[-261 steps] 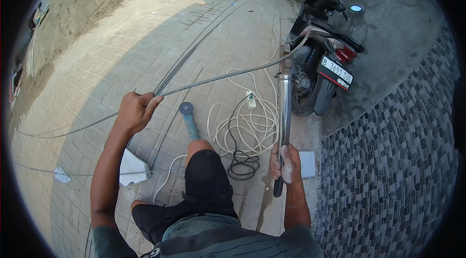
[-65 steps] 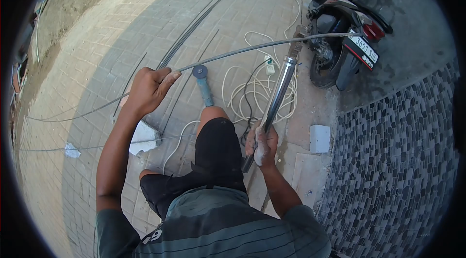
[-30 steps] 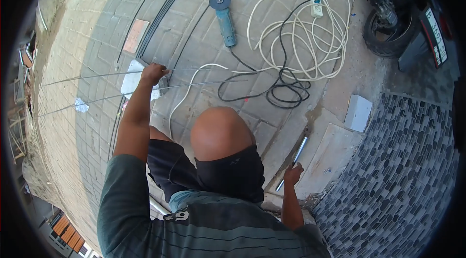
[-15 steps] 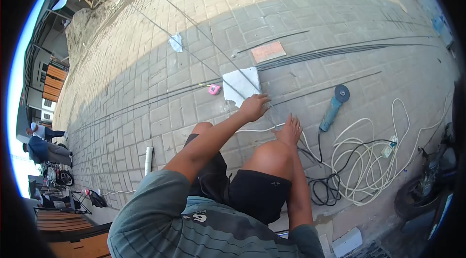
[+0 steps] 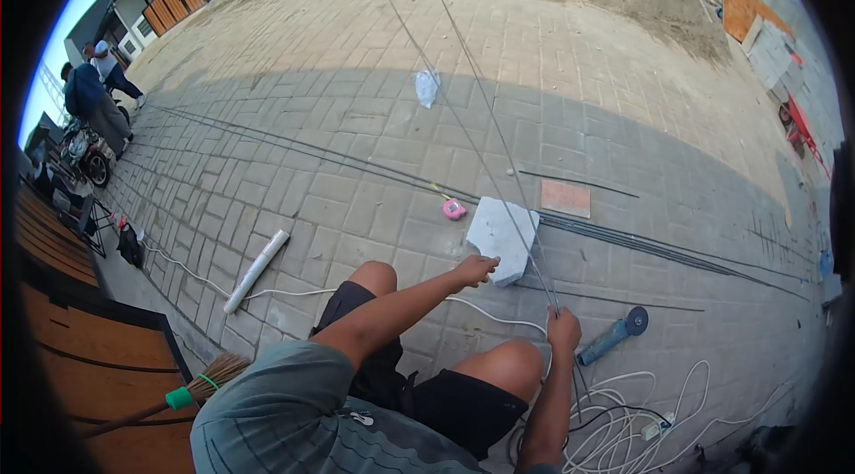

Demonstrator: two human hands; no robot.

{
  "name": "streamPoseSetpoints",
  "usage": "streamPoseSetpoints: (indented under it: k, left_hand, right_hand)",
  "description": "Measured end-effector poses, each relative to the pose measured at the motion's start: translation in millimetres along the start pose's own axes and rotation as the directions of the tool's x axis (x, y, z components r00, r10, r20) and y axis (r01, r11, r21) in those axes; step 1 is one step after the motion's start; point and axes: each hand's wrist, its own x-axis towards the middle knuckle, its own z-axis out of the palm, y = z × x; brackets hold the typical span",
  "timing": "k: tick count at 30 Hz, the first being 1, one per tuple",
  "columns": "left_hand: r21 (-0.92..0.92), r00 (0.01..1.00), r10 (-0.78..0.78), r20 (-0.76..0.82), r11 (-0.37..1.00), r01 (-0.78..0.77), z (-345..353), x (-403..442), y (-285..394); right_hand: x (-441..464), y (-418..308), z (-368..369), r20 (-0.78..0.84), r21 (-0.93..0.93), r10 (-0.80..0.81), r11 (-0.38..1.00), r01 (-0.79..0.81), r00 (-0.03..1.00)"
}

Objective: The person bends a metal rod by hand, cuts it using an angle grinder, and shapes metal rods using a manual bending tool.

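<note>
Two long thin steel rods (image 5: 547,282) slant from the far paving down to my right hand (image 5: 563,329), whose fingers are wrapped round their near ends. The rods pass over a pale stone slab (image 5: 504,229) lying on the bricks. My left hand (image 5: 476,270) is held over the slab's near left edge, its fingers mostly curled in, with nothing visible in them and the rods off to its right. Just right of my right hand lies a blue angle grinder (image 5: 606,340). A pink tape measure (image 5: 454,208) rests left of the slab.
More steel rods (image 5: 641,242) lie across the paving near a reddish tile (image 5: 565,198). Coiled white cable (image 5: 623,412) spreads at lower right. A white tube (image 5: 256,272) and a broom (image 5: 218,376) are at left. Two people (image 5: 93,86) stand by a motorcycle (image 5: 89,153).
My view has turned, shifting the scene. My right hand, open near my knee before, is now closed round the rods. My left hand has come off the rods and its fingers have curled in.
</note>
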Motion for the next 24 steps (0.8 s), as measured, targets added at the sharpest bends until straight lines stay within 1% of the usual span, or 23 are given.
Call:
streamPoseSetpoints:
  k: [2,3,5,6,8,9,10,11,12,14,16,18,19,20,21,22,24]
  left_hand:
    - [-0.088,0.995,-0.016,0.103,0.996,0.025,2.0,14.1,27.4]
    - [-0.219,0.994,-0.044,0.101,0.974,0.065,6.4,16.3,45.8]
    - [-0.437,0.99,-0.068,0.128,0.892,0.117,6.7,8.8,95.8]
    - [-0.528,0.985,-0.065,0.157,0.838,0.139,11.5,0.9,123.4]
    - [-0.616,0.978,-0.068,0.199,0.767,0.179,20.6,-5.9,163.5]
    - [-0.663,0.975,-0.11,0.191,0.718,0.211,26.8,-6.2,181.9]
    - [-0.659,0.969,-0.11,0.22,0.716,0.231,32.2,-10.8,199.0]
    - [-0.752,0.958,-0.142,0.249,0.594,0.284,35.0,-21.6,217.4]
    - [-0.822,0.942,-0.173,0.286,0.46,0.334,38.3,-36.6,241.6]
    - [-0.838,0.962,-0.257,0.088,0.503,0.211,34.4,-86.4,297.1]
    - [-0.83,0.953,-0.299,0.041,0.521,0.199,9.0,-98.3,324.0]
    - [-0.832,0.931,-0.356,0.083,0.489,0.261,-12.1,-96.9,347.6]
    - [-0.821,0.933,-0.343,0.11,0.499,0.279,-18.3,-99.7,378.8]
    - [-0.815,0.907,-0.413,0.084,0.495,0.301,-22.5,-104.8,407.6]
    - [-0.81,0.87,-0.489,0.055,0.487,0.325,-19.9,-110.2,429.9]
    - [-0.803,0.869,-0.49,0.072,0.489,0.342,-14.4,-107.2,450.6]
    - [-0.682,0.8,-0.6,-0.02,0.593,0.428,-2.9,-93.2,470.3]
  right_hand:
    - [-8.5,-5.3,-29.8,-0.063,-0.069,-0.036,0.997,0.032,0.997]
    - [-17.4,-10.9,-45.0,-0.036,-0.074,-0.02,0.997,0.018,0.999]
    - [-39.3,-24.7,-93.5,-0.065,-0.093,-0.034,0.995,0.028,0.997]
    - [-58.0,-29.4,-123.8,-0.048,-0.102,0.008,0.995,-0.013,0.999]
    - [-96.1,-50.5,-191.0,-0.053,-0.138,0.022,0.99,-0.029,0.998]
    - [-114.6,-52.7,-221.2,-0.053,-0.154,0.054,0.986,-0.062,0.997]
    - [-136.2,-50.8,-251.3,-0.021,-0.169,0.056,0.984,-0.059,0.998]
    - [-157.3,-48.3,-283.9,0.012,-0.182,0.06,0.982,-0.056,0.998]
    - [-176.8,-46.1,-318.7,0.004,-0.195,0.089,0.977,-0.087,0.996]
    - [-225.2,-42.5,-388.8,0.057,-0.182,0.125,0.977,-0.113,0.991]
    - [-266.4,-41.1,-463.5,0.082,-0.19,0.188,0.967,-0.17,0.979]
    - [-299.2,-40.9,-533.9,0.076,-0.193,0.241,0.955,-0.223,0.968]
    - [-310.6,-40.6,-567.9,0.079,-0.244,0.248,0.944,-0.222,0.966]
    - [-317.4,-41.8,-600.7,0.085,-0.297,0.251,0.93,-0.216,0.964]
    - [-323.8,-45.9,-630.6,0.037,-0.321,0.238,0.923,-0.214,0.971]
    - [-323.1,-55.6,-660.2,0.031,-0.326,0.257,0.916,-0.233,0.966]
    - [-321.5,-75.1,-714.4,0.029,-0.332,0.293,0.905,-0.268,0.956]
